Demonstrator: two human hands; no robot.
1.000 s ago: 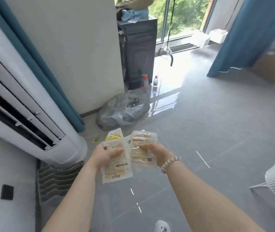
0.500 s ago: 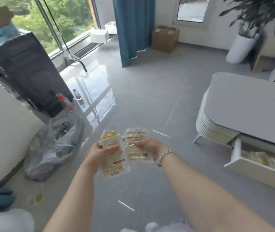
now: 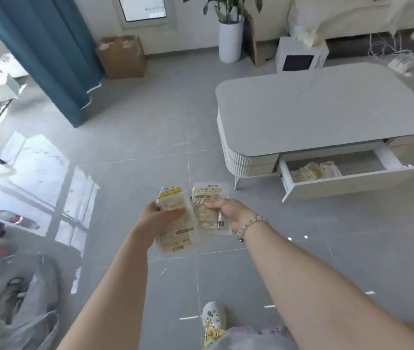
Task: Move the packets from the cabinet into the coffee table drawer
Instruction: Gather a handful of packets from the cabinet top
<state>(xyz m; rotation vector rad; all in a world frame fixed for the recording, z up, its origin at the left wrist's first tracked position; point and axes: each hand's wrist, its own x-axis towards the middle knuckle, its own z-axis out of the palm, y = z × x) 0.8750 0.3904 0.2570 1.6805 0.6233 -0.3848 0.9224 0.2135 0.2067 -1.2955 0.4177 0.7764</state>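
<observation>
Packets (image 3: 200, 218) gripped: left hand (image 3: 154, 219) curled round 1 bunch, right hand (image 3: 229, 210) pinching another, above floor (image 3: 150, 137), well apart from drawer (image 3: 352, 184). Swung round toward table (image 3: 314, 109); drawer now fully seen, open, leaving likely just approach and drop.

glossy plastic packets (image 3: 175, 223); glossy grey tile floor (image 3: 150, 137); matt tabletop (image 3: 327, 109); cardboard box (image 3: 122, 56).

I note a home living room: low desk (image 3: 327, 109), sofa (image 3: 339, 16), potted plant (image 3: 229, 34), blue curtain (image 3: 49, 59), grey tiled floor (image 3: 150, 122).
</observation>
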